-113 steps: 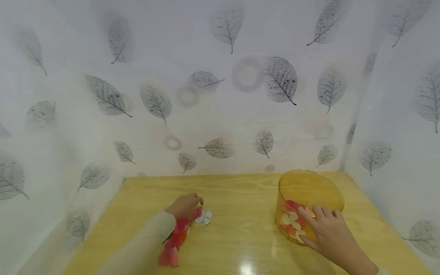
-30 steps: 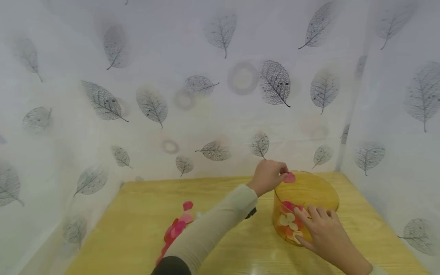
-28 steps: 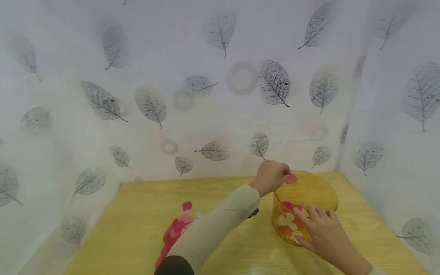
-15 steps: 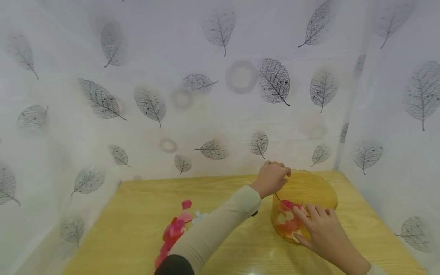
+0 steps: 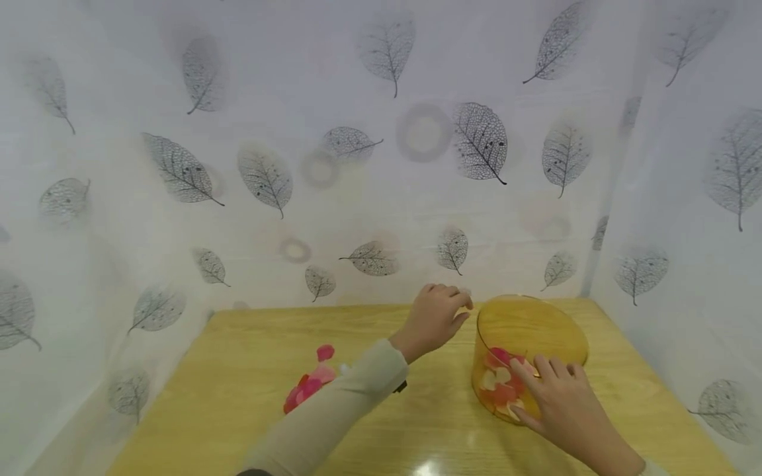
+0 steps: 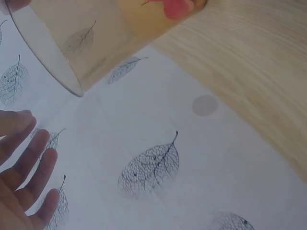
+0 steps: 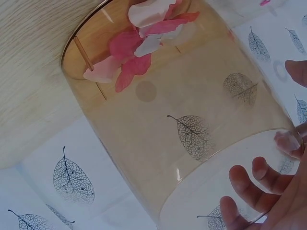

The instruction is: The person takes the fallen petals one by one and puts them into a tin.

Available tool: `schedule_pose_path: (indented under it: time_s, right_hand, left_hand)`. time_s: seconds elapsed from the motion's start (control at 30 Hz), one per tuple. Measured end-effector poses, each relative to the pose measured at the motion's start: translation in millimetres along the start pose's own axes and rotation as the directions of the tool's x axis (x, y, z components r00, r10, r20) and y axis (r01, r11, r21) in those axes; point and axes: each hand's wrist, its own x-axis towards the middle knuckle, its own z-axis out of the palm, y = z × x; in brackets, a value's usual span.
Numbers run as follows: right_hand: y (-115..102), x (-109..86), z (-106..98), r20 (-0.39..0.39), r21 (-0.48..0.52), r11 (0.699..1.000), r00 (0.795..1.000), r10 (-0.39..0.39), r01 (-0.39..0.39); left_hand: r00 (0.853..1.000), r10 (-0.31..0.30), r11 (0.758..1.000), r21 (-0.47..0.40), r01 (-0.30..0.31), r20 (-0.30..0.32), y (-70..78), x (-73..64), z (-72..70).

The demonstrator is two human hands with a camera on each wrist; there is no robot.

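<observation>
A see-through amber cylindrical container (image 5: 536,327) stands at the right of the table, with pink, red and white petals (image 5: 501,391) at its bottom. My right hand (image 5: 568,410) holds its near rim, fingertips reaching over the edge; the right wrist view shows the fingers (image 7: 244,187) curled over the rim. Just left of the container, my left hand (image 5: 437,320) hovers in the air, fingers loosely bent around nothing. In the left wrist view those fingers (image 6: 36,170) are spread beside the container's mouth (image 6: 53,57).
A pile of pink and red petals (image 5: 306,387) lies on the wooden table (image 5: 250,370) at left, partly behind my left sleeve. A bit of a white flower (image 5: 343,368) shows beside it. Leaf-patterned sheets (image 5: 369,198) enclose the table's back and sides.
Earlier my left hand was at the petal pile, then held a pink petal over the container. It has let the petal go and moved left. My right hand stays on the rim.
</observation>
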Motion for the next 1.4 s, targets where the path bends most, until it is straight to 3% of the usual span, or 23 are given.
schedule_pose_path:
  time_s: [0.17, 0.4, 0.53, 0.67, 0.87, 1.03, 1.17, 1.4]
  right_hand:
    - [0, -1.5, 0, 0.006, 0.005, 1.0, 1.0, 0.007, -0.007]
    - [-2, -2.8, -1, 0.006, 0.01, 1.0, 1.0, 0.02, -0.02]
    - [-1, -4.6, -1, 0.015, 0.009, 0.999, 0.999, 0.03, -0.031]
    - [0, -5.2, -1, 0.012, 0.01, 0.999, 0.999, 0.032, -0.032]
    - [1, -5.2, 1, 0.002, 0.011, 1.0, 1.0, 0.022, -0.022]
    - [0, -4.3, 1, 0.008, 0.009, 1.0, 1.0, 0.021, -0.021]
    - [1, -3.6, 1, 0.008, 0.005, 1.0, 1.0, 0.015, -0.015]
    - [0, -1.4, 1, 0.015, 0.008, 1.0, 1.0, 0.007, -0.007]
  left_hand:
    - [0.999, -0.046, 0.999, -0.019, 0.047, 0.015, -25.4, -38.1, -13.2]
    - [0.994, -0.105, 0.994, 0.002, 0.105, 0.036, -67.8, -104.8, -21.1]
    - [0.99, -0.125, 0.992, 0.009, 0.124, 0.07, -85.7, -139.5, -14.5]
    - [0.977, -0.111, 0.994, 0.036, 0.107, 0.18, -96.7, -163.1, 0.3]
    - [0.935, -0.083, 0.996, 0.051, 0.07, 0.344, -106.1, -179.4, 23.7]
    - [0.918, -0.065, 0.997, 0.063, 0.044, 0.392, -112.2, -181.0, 38.0]
    - [0.905, -0.079, 0.997, 0.046, 0.066, 0.417, -116.7, -177.0, 43.2]
    - [0.867, -0.108, 0.994, 0.027, 0.109, 0.486, -127.5, -174.1, 54.4]
